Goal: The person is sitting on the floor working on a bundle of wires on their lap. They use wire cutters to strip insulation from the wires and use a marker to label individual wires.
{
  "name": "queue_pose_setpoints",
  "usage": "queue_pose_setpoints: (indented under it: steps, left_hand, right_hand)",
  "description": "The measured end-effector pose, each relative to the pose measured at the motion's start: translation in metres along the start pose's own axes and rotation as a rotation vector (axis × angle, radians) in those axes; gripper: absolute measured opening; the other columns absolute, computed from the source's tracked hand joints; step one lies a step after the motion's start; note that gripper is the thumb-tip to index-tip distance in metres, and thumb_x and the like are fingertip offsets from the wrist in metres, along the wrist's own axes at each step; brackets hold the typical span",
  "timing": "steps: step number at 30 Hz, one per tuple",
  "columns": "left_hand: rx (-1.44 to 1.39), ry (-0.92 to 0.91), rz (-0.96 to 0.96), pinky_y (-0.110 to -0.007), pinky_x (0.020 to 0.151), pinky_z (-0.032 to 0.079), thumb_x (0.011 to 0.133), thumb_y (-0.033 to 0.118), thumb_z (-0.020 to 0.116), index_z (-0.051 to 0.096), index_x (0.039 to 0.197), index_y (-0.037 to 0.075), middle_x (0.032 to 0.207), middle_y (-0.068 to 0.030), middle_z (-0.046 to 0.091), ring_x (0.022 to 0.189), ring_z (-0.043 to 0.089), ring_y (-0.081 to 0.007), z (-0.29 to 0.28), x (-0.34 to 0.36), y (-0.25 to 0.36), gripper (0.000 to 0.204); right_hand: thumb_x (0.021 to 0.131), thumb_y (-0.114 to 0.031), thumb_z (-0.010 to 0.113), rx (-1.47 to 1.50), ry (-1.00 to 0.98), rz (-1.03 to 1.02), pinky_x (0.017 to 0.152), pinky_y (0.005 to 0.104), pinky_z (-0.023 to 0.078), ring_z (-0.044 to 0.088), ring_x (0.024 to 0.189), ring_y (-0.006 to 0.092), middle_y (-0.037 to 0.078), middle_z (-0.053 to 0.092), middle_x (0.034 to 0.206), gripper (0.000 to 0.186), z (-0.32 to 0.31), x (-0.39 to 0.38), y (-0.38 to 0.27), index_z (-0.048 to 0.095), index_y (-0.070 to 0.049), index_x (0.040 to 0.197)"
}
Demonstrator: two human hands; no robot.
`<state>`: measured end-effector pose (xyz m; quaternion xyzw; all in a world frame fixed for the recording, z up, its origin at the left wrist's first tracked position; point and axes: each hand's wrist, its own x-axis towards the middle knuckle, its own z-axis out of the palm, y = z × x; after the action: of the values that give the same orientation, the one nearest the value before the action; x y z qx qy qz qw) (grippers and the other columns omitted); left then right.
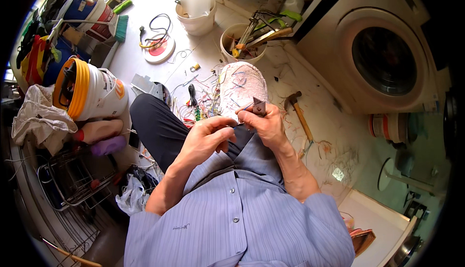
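Both hands grip work: left hand (206, 138) pinches a thin wire (244, 108), right hand (264, 124) holds a small cutter (259, 107). Wire offcuts (206, 100) litter the floor (319, 107); remaining work cannot be judged.

Wooden-handled hammer (296, 108), metal cutter (258, 106)

We see a blue-grey shirt (242, 218) with fine vertical stripes and dark navy trousers (157, 124). A white bucket (104, 95) carries an orange-yellow rim, and a broom (121, 27) has teal bristles. The hammer (298, 109) shows a tan wooden handle with a dark head, beside a beige washing machine (373, 49).
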<state>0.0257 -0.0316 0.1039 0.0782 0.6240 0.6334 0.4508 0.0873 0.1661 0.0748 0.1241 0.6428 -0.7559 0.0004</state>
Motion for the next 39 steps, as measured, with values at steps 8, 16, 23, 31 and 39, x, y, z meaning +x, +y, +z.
queue_pose_setpoints:
  steps: [8, 16, 23, 31, 39]
  left_hand:
    - [0.069, -0.021, 0.069, -0.023, 0.074, 0.050, 0.101, 0.016, 0.059, 0.062, 0.122, 0.001, 0.101, 0.0001, 0.064, 0.085, 0.058, -0.0061, -0.006, 0.026, -0.037, 0.026]
    - [0.099, 0.155, 0.181, -0.021, 0.056, 0.038, 0.101, 0.018, 0.059, 0.065, 0.104, 0.001, 0.074, 0.0049, 0.057, 0.064, 0.047, -0.0024, -0.001, 0.028, -0.050, 0.018]
    - [-0.516, 0.068, 0.020, -0.021, 0.041, 0.023, 0.102, 0.022, 0.059, 0.063, 0.092, 0.004, 0.059, 0.0067, 0.044, 0.045, 0.032, -0.0022, 0.001, 0.016, -0.046, 0.021]
    - [-0.613, 0.049, 0.001, -0.023, 0.041, 0.022, 0.101, 0.019, 0.061, 0.063, 0.092, 0.004, 0.058, 0.0065, 0.041, 0.045, 0.029, -0.0031, 0.013, 0.004, -0.060, 0.017]
    - [-0.698, 0.177, 0.050, -0.022, 0.042, 0.022, 0.101, 0.022, 0.062, 0.065, 0.092, 0.005, 0.058, 0.0082, 0.041, 0.045, 0.030, -0.0019, 0.006, -0.001, -0.047, 0.019]
  right_hand:
    - [0.087, -0.007, 0.073, -0.015, 0.018, -0.053, 0.055, 0.0232, 0.040, 0.048, 0.064, 0.0034, -0.003, 0.057, 0.068, 0.014, 0.017, 0.008, 0.020, 0.062, 0.000, 0.083]
    - [0.088, -0.007, 0.071, 0.115, 0.114, 0.024, 0.051, 0.0227, 0.035, 0.045, 0.056, 0.0036, -0.005, 0.054, 0.061, 0.015, 0.024, 0.015, 0.025, 0.064, -0.002, 0.075]
    - [0.087, -0.007, 0.072, 0.308, 0.128, 0.115, 0.048, 0.0245, 0.034, 0.045, 0.051, 0.0063, -0.003, 0.053, 0.059, 0.016, 0.025, 0.018, 0.025, 0.066, -0.003, 0.072]
    - [0.087, -0.003, 0.071, 0.494, 0.337, 0.060, 0.051, 0.0282, 0.044, 0.053, 0.054, 0.0150, 0.007, 0.061, 0.070, 0.009, -0.006, 0.035, 0.035, 0.064, 0.002, 0.085]
    - [0.092, -0.010, 0.071, 0.381, 0.505, -0.127, 0.050, 0.0253, 0.040, 0.049, 0.056, 0.0095, 0.000, 0.057, 0.071, 0.014, -0.064, 0.054, -0.003, 0.068, 0.003, 0.092]
